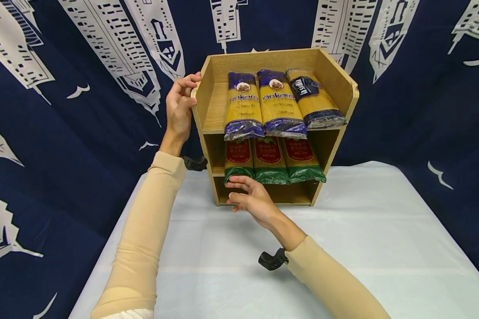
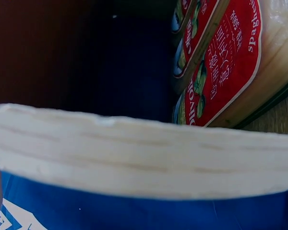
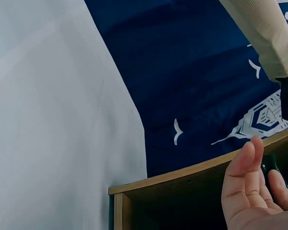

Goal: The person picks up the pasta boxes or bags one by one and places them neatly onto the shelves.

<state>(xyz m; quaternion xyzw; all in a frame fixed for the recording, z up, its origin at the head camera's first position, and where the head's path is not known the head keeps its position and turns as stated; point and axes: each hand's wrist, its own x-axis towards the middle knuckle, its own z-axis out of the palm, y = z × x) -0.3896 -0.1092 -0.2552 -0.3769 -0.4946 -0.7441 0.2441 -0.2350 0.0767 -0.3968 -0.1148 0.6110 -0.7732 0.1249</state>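
A small wooden shelf unit (image 1: 205, 91) stands at the back of a white-covered table (image 1: 367, 248). Its top shelf carries three spaghetti packs (image 1: 281, 104) in blue and yellow wrap. The middle shelf holds three red-labelled packs (image 1: 268, 159) with green ends. My left hand (image 1: 180, 102) grips the top front corner of the unit's left wall, fingers curled over the edge. My right hand (image 1: 249, 197) hovers with relaxed fingers just below the leftmost red-labelled pack (image 1: 237, 159), in front of the bottom compartment. The left wrist view shows the wooden edge (image 2: 144, 153) and the red labels (image 2: 230, 67) close up.
A dark blue curtain (image 1: 64, 133) printed with white buildings hangs behind and beside the table. The shelf unit's bottom compartment (image 1: 291, 192) shows nothing inside. In the right wrist view, my fingers (image 3: 252, 187) sit beside the unit's wood (image 3: 182, 179) and the white cloth (image 3: 48, 120).
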